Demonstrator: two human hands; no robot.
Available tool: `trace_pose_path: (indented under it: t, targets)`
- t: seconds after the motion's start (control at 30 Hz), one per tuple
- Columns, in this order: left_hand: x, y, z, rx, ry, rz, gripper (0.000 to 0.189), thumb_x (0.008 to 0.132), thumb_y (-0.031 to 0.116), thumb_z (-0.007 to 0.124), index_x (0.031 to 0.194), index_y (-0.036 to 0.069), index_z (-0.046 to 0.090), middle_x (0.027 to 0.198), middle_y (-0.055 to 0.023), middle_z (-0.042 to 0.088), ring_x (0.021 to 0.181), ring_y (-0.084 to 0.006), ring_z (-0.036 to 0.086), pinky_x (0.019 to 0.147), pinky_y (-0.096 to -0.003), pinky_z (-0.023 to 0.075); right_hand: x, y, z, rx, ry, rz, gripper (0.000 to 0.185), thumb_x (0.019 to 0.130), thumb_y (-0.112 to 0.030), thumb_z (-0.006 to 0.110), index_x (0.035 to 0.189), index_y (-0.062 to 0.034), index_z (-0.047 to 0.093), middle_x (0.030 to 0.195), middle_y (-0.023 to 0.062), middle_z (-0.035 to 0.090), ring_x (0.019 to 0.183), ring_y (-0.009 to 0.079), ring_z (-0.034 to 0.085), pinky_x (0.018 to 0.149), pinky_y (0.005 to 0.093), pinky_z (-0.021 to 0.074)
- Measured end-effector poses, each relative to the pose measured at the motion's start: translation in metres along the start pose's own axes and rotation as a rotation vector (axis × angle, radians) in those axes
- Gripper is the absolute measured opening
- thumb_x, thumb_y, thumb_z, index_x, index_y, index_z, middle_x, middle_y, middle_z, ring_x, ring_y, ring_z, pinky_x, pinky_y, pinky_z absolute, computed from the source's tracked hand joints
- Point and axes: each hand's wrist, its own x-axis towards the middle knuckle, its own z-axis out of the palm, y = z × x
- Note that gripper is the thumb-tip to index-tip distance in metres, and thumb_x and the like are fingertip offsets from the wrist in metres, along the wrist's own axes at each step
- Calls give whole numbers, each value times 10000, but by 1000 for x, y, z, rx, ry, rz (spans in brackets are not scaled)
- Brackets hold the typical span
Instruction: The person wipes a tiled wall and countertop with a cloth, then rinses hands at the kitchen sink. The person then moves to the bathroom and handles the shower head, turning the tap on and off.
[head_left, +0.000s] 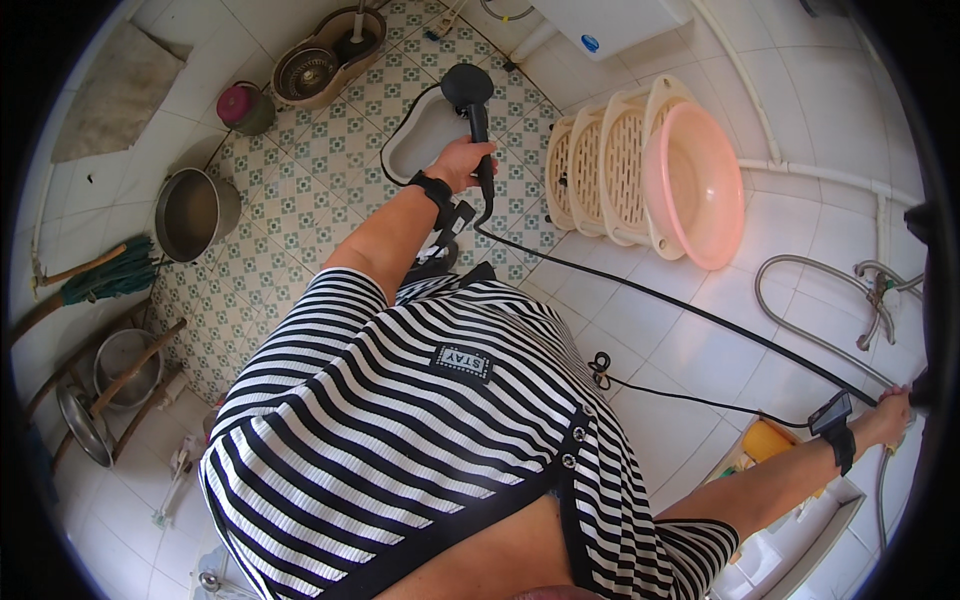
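Observation:
My left hand (463, 163) is wrapped around the handle of a dark grey handheld shower head (466, 86), whose round head points away from me. Below and behind it, a white squat toilet pan (420, 139) is set in the patterned floor. A black hose (645, 286) runs from the handle across to the right wall. My right hand (891, 416) reaches to that wall, beside the hose's far end. Its fingers are partly lost at the dark picture rim, so what they touch is unclear. Both wrists wear black straps with small devices.
A beige plastic rack (611, 169) stands at right with a pink basin (694, 187) against it. A wall tap (876, 289) has a metal hose. Along the left are a metal pot (196, 215), a lidded pail (246, 109), a mop bucket (330, 56) and a folded umbrella (109, 274).

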Motion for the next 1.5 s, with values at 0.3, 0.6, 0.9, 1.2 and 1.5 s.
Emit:
trace_pose_path:
  t: [0.3, 0.6, 0.9, 1.2, 1.5]
  targets:
    - [-7, 2, 4, -19, 11, 17, 284, 980, 209, 620, 1200, 56, 528, 913, -109, 657, 860, -275, 660, 828, -525, 529, -28, -28, 28, 295, -28, 200, 286, 973, -164, 576, 1104, 79, 652, 985, 114, 693, 724, 144, 598, 656, 258, 519]
    - [-10, 6, -2, -100, -24, 3, 324, 987, 223, 618, 1236, 61, 491, 1041, -142, 646, 994, -305, 636, 909, -537, 507, 9, 1, 46, 477, -146, 201, 314, 1007, -162, 544, 1260, 25, 553, 1132, 115, 655, 864, 176, 567, 810, 326, 514]
    - [-6, 8, -1, -81, -15, 3, 292, 990, 236, 618, 1210, 80, 508, 1001, -128, 657, 974, -294, 640, 902, -540, 484, 19, -1, 52, 523, -132, 224, 237, 996, -141, 574, 1182, 6, 574, 1030, 119, 679, 737, 175, 569, 740, 334, 521]
    - [0, 7, 1, -17, -10, 2, 266, 989, 220, 599, 1217, 99, 533, 930, -73, 646, 886, -228, 644, 845, -493, 502, 12, -5, 56, 515, -81, 248, 332, 1000, -166, 558, 1219, 83, 575, 1156, 138, 653, 924, 228, 604, 822, 330, 546]
    - [1, 5, -1, -38, -25, 7, 241, 971, 189, 608, 1187, 100, 545, 916, -76, 648, 862, -229, 647, 843, -492, 498, 25, 11, 53, 506, -128, 277, 223, 1002, -148, 547, 1103, 38, 618, 1071, 126, 687, 856, 202, 611, 822, 343, 535]
